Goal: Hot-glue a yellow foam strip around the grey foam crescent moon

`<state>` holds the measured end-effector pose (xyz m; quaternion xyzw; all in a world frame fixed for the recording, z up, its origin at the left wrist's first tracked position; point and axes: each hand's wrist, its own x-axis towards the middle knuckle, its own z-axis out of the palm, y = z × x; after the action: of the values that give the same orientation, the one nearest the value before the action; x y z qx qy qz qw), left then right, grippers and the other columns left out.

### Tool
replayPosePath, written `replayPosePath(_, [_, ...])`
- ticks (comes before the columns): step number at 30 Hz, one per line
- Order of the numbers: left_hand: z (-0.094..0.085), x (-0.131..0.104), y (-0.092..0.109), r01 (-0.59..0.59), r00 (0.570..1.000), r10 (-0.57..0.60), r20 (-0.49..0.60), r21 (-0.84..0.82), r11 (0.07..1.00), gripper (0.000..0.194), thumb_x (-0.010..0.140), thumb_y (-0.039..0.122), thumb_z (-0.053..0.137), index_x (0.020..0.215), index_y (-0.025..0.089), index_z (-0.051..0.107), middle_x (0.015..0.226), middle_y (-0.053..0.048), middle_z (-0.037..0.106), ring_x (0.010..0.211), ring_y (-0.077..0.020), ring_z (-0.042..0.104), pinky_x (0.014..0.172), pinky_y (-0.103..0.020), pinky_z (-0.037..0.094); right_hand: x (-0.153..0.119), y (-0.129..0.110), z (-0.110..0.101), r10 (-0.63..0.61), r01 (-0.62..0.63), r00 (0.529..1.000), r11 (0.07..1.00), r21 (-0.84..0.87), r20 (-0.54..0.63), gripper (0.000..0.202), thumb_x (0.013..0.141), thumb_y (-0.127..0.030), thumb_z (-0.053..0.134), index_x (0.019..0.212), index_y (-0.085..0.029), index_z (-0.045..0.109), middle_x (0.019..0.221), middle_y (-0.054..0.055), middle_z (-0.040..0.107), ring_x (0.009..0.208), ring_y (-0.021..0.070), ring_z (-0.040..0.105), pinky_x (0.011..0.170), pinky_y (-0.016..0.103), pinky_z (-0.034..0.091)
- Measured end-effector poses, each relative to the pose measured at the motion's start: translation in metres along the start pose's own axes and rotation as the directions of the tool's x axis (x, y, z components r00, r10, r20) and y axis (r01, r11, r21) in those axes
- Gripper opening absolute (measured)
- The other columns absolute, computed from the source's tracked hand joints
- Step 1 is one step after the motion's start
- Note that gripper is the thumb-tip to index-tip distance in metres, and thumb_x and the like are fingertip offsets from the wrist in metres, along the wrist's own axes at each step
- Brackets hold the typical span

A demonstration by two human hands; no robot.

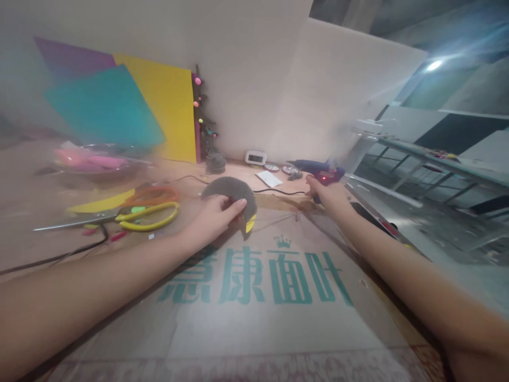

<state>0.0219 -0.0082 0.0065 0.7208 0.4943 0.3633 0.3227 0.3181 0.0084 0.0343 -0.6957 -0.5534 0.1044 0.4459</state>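
Observation:
My left hand (218, 215) grips a dark grey, crescent-shaped piece (236, 190) with a fuzzy-looking surface, thumb on top. A small yellow patch (250, 224) shows at its lower tip. Farther right, my right hand (318, 190) is closed round a blue hot glue gun (316, 168) with a small red light lit on its side. The gun's nozzle points left. Under both arms lies a cardboard sheet (246, 329) printed with green characters and a crown. Left of my left hand are scissors (149, 217) with yellow handles, blurred, and an orange-handled pair (153, 195) behind them.
Yellow (167, 106) and teal (105, 109) sheets lean on the wall. A clear bowl (95, 159) with pink items stands left. Behind are a string of coloured balls (201, 121), a small digital clock (255, 157) and a white card (269, 179). A black cable (280, 192) crosses the table.

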Motion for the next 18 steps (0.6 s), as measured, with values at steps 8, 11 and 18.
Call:
replayPosePath(8, [-0.001, 0.000, -0.006, -0.020, 0.998, 0.017, -0.055, -0.055, 0.998, 0.044, 0.082, 0.059, 0.051, 0.072, 0.018, 0.064, 0.072, -0.005, 0.070, 0.070, -0.0206, 0.063, 0.061, -0.029, 0.043, -0.065, -0.047, 0.018, -0.197, 0.165, 0.964, 0.970, 0.181, 0.177, 0.025, 0.082, -0.045, 0.062, 0.090, -0.023, 0.072, 0.094, 0.005, 0.076, 0.094, 0.0240, 0.069, 0.086, 0.036, 0.052])
replayPosePath(11, [-0.001, 0.001, -0.007, -0.014, 0.997, 0.010, -0.083, -0.052, 0.999, 0.045, 0.083, 0.060, 0.051, 0.072, 0.018, 0.064, 0.071, -0.005, 0.069, 0.069, -0.0208, 0.062, 0.061, -0.029, 0.043, -0.077, -0.044, 0.027, -0.176, 0.133, 0.960, 0.971, 0.201, 0.216, 0.025, 0.083, -0.045, 0.060, 0.090, -0.023, 0.070, 0.088, 0.004, 0.075, 0.085, 0.0229, 0.071, 0.083, 0.036, 0.054])
replayPosePath(18, [0.002, 0.007, -0.015, 0.045, 0.990, -0.066, -0.122, -0.172, 0.984, 0.044, 0.080, 0.060, 0.055, 0.076, 0.017, 0.062, 0.072, -0.006, 0.068, 0.071, -0.0210, 0.062, 0.064, -0.030, 0.044, -0.079, -0.035, 0.032, -0.121, 0.069, 0.882, 0.989, 0.131, 0.455, 0.033, 0.084, -0.049, 0.058, 0.088, -0.018, 0.071, 0.052, 0.000, 0.063, 0.053, 0.0161, 0.062, 0.056, 0.026, 0.051])
